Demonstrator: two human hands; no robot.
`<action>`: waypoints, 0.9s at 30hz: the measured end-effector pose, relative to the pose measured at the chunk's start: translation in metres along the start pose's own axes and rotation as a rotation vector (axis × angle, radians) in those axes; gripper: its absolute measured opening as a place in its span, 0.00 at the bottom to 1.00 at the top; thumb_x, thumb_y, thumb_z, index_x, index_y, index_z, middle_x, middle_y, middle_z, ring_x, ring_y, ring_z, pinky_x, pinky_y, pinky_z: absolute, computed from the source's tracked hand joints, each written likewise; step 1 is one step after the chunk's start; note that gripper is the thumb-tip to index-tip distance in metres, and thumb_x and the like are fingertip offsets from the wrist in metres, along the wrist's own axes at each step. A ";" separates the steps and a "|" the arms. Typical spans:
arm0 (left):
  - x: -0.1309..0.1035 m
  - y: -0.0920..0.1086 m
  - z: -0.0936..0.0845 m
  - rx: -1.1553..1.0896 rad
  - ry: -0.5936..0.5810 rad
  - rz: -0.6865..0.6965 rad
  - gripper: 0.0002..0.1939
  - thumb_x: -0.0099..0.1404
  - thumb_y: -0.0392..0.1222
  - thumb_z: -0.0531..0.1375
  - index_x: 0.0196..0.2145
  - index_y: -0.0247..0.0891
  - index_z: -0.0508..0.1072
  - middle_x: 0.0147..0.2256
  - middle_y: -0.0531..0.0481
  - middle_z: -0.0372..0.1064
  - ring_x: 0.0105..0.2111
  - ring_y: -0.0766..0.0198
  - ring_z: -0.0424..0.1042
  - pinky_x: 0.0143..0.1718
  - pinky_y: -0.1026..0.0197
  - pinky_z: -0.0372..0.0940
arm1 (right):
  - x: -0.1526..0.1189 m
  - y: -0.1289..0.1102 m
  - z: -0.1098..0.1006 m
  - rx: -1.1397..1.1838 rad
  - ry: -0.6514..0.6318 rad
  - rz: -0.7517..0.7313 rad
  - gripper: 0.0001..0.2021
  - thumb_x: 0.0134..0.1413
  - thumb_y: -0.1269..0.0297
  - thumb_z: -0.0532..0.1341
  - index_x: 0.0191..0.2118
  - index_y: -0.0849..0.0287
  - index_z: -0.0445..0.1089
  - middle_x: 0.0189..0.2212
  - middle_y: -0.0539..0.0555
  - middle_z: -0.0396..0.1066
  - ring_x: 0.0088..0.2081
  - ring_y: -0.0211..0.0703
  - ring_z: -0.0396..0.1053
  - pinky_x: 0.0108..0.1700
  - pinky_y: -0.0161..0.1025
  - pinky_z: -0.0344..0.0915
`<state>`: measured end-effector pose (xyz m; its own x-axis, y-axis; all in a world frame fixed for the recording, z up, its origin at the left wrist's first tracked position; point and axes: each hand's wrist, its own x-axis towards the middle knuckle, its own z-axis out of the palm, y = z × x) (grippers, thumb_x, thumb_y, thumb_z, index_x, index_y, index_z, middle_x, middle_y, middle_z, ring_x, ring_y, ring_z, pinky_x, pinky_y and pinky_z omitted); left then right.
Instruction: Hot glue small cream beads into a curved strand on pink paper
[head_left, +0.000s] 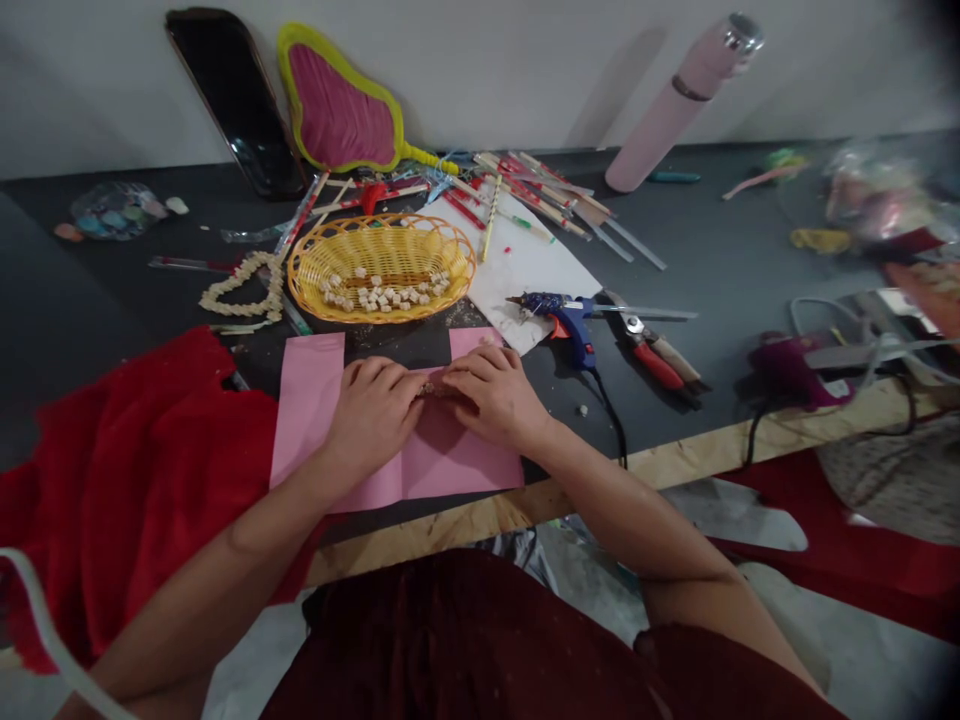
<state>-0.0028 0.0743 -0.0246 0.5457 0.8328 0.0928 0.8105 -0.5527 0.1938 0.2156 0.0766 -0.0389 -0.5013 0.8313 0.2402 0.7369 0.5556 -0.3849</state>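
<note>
My left hand (377, 413) and my right hand (496, 397) meet over a pink sheet of paper (307, 400) with a notch cut in its far edge. The fingers of both are curled and closed around a small, rough, brownish piece (431, 388), mostly hidden by the fingertips. Just beyond stands a yellow woven basket (382, 240) with small whitish cubes (386, 296) in it. Left of the basket lies a heart-shaped frame (247, 290) covered in pale bits. A blue glue gun (562, 318) rests to the right of my right hand.
Red cloth (165, 470) lies at the left. Pliers (652, 350) and a purple tool (799, 370) with a cord are on the right. A phone (232, 100), a pink-and-yellow fan-shaped piece (341, 100) and a pink bottle (667, 120) stand by the wall, near scattered sticks (536, 190).
</note>
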 end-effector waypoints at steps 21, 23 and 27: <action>0.002 0.003 0.002 -0.002 0.029 -0.017 0.16 0.75 0.43 0.52 0.43 0.39 0.80 0.41 0.44 0.78 0.47 0.47 0.70 0.49 0.44 0.61 | 0.001 0.001 0.008 -0.009 0.039 -0.015 0.06 0.66 0.64 0.62 0.44 0.53 0.77 0.45 0.53 0.80 0.49 0.50 0.69 0.55 0.52 0.58; 0.002 0.003 0.002 -0.001 0.031 -0.016 0.16 0.75 0.43 0.52 0.43 0.39 0.80 0.41 0.44 0.78 0.47 0.47 0.70 0.49 0.44 0.62 | 0.001 0.001 0.008 -0.012 0.031 -0.017 0.05 0.65 0.64 0.63 0.43 0.53 0.77 0.46 0.53 0.80 0.49 0.50 0.69 0.55 0.52 0.58; 0.002 0.003 0.002 -0.024 0.031 -0.021 0.15 0.75 0.43 0.53 0.44 0.39 0.80 0.42 0.43 0.78 0.48 0.47 0.70 0.50 0.44 0.62 | 0.001 0.001 0.007 -0.017 0.033 -0.027 0.06 0.64 0.66 0.63 0.45 0.53 0.76 0.46 0.53 0.80 0.49 0.51 0.69 0.54 0.52 0.58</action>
<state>0.0005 0.0742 -0.0256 0.5219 0.8447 0.1186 0.8159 -0.5349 0.2194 0.2131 0.0783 -0.0450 -0.5060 0.8161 0.2793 0.7315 0.5776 -0.3625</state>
